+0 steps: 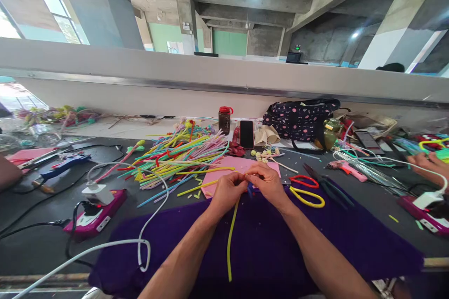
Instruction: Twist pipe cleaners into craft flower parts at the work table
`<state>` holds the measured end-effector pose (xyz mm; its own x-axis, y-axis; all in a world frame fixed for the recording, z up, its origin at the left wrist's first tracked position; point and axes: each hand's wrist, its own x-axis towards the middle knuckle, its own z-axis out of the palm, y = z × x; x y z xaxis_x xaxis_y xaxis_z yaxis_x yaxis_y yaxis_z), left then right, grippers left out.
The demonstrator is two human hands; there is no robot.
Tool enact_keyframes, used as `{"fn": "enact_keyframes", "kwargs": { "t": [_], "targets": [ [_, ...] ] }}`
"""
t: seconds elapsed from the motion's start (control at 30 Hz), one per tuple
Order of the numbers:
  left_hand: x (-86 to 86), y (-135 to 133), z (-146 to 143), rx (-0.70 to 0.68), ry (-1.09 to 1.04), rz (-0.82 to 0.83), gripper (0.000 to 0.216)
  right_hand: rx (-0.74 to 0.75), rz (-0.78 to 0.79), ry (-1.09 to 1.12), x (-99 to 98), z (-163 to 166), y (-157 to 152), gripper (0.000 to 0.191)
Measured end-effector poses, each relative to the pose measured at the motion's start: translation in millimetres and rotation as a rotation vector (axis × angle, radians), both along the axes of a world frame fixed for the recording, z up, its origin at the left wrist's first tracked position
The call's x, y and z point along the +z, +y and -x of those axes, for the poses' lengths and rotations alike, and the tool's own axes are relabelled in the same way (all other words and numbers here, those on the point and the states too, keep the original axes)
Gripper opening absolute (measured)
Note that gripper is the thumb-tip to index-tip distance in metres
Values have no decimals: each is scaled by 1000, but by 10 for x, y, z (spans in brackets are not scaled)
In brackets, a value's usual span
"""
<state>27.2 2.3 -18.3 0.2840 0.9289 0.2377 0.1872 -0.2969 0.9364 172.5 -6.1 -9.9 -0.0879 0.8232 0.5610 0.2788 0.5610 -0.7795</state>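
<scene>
My left hand (228,190) and my right hand (265,183) meet at the fingertips above the purple cloth (266,247). A yellow pipe cleaner (230,243) hangs from my left hand's pinch, its long end lying toward me. My right hand's fingers are pinched together against the left ones; what they grip is hidden. A pink sheet (211,178) lies just beyond the hands. To the right of my right hand rest scissors (308,197) with one red and one yellow handle, and dark pliers (333,189).
A heap of coloured pipe cleaners (189,149) spreads at the back left. Behind stand a bottle (224,121), a phone (246,134) and a patterned bag (298,121). Power strips (101,219) with cables flank the cloth. A pink glue gun (352,171) and another person's hand (426,166) are right.
</scene>
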Motion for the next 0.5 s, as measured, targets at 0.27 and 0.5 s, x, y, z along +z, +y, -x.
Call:
{"fn": "enact_keyframes", "kwargs": {
  "t": [0.27,0.5],
  "targets": [
    [40,-29,22,-41,-30,144,26,-23,201,99,34,27,-57,10],
    [44,-37,19,-64,-38,213,30,202,632,333,10,-103,38,15]
  ]
}}
